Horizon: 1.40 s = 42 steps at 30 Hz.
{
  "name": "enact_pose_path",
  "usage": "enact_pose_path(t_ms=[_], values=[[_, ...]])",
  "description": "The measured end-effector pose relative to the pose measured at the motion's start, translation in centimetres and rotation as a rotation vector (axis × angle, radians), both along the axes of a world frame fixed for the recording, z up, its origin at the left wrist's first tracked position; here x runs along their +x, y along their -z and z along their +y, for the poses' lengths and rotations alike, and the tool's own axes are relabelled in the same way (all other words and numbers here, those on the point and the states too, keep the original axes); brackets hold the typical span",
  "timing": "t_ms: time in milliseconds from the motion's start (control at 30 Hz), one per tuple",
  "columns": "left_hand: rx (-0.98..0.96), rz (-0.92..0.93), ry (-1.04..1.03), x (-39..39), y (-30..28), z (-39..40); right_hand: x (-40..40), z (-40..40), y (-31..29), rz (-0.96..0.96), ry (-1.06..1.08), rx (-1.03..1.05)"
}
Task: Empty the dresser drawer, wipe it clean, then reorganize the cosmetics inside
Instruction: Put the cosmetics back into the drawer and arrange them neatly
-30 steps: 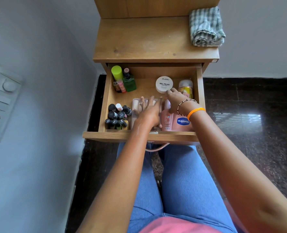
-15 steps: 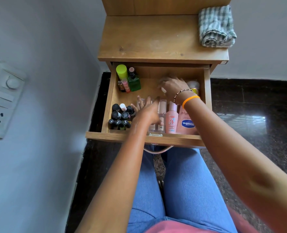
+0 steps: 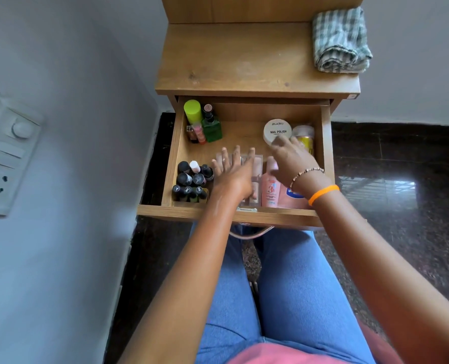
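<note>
A seated person reaches both hands into the open wooden drawer [image 3: 326,143], where the left hand [image 3: 233,177] lies with fingers spread flat over a clear case [image 3: 254,166] at the front centre. The right hand [image 3: 291,158], fingers loosely bent and blurred, touches the near edge of a white nail polish jar [image 3: 276,130] at the back right, holding nothing that can be seen. Dark nail polish bottles [image 3: 191,183] cluster just left of the left hand, and a folded checked cloth [image 3: 340,40] rests on the dresser top.
</note>
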State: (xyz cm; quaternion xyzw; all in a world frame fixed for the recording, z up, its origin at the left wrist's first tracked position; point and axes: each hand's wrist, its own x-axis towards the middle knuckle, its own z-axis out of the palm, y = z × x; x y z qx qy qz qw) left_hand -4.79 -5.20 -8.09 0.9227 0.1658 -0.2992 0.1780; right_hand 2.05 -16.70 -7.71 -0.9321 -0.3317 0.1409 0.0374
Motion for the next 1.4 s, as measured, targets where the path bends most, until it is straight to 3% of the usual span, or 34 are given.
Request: enact_pose_path(t_ms=[67,267,433,633,967,1400], values=[[-0.003,0.023,0.043,-0.4,-0.1,-0.2,-1.8,-0.6,0.2,0.075,-0.061,-0.127],[-0.009,0.06,0.055,-0.6,0.4,-0.7,-2.4,-0.7,0.3,0.183,-0.07,-0.199],[-0.015,0.066,0.047,-0.4,0.0,-1.1,-2.9,-0.7,0.4,0.178,-0.118,-0.268],[-0.06,0.052,0.037,0.1,0.3,-0.6,-2.8,0.0,0.4,0.036,-0.228,-0.372],[-0.083,-0.008,0.053,1.1,1.3,0.1,-2.3,0.5,0.0,0.022,-0.21,-0.386],[-0.124,-0.089,0.057,0.7,0.5,-0.1,-2.5,-0.2,-0.8,0.188,-0.077,-0.215]])
